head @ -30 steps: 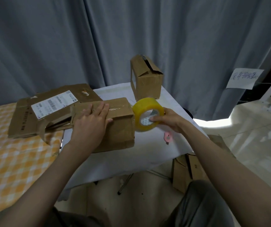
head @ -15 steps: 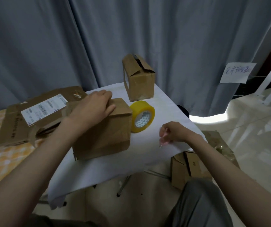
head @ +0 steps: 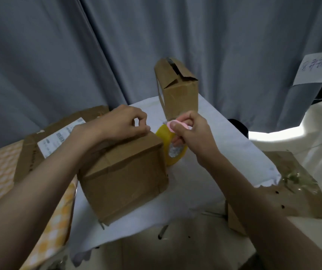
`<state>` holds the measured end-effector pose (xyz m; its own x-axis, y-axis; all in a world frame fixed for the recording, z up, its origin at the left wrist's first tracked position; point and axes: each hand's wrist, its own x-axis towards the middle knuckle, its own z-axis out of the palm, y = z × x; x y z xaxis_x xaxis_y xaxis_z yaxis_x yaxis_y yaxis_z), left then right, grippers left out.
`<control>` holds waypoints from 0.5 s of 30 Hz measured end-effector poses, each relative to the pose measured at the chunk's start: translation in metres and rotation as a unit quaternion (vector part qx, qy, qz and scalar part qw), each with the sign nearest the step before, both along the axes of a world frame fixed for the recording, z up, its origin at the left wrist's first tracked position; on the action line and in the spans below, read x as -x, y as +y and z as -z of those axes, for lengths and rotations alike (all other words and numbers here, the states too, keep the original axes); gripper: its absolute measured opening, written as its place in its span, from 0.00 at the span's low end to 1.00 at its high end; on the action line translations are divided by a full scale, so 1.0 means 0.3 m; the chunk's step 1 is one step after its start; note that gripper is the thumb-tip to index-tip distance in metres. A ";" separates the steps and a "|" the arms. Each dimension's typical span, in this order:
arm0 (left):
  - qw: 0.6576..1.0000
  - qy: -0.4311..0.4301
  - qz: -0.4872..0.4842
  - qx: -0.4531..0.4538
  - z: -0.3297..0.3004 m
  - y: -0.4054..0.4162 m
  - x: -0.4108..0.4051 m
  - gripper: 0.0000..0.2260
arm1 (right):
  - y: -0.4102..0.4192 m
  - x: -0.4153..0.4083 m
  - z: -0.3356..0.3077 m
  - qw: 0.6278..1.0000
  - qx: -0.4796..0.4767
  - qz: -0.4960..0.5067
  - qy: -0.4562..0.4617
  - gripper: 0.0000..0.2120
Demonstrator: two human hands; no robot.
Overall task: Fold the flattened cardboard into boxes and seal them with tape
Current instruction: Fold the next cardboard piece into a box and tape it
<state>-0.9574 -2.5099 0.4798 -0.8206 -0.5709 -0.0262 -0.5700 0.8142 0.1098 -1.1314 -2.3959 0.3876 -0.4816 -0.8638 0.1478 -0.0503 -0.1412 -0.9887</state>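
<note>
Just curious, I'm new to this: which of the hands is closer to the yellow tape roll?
Right. The right hand, pinching a small pink tool, sits directly over the tape roll. The left hand rests on the box beside the roll.

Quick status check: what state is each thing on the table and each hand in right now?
Near box: folded up, top flaps shut, on the white table.
Far box: upright, top flaps partly open.
Tape roll: on edge beside the near box.
Flat cardboard: unfolded, label up.
Left hand: pinching at the near box's top edge.
Right hand: holding a small pink cutter.
</note>
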 end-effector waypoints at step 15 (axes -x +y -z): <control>0.963 0.164 -0.181 0.112 0.161 -0.001 0.033 0.17 | 0.010 -0.040 0.021 0.998 0.033 -0.045 -0.036 0.09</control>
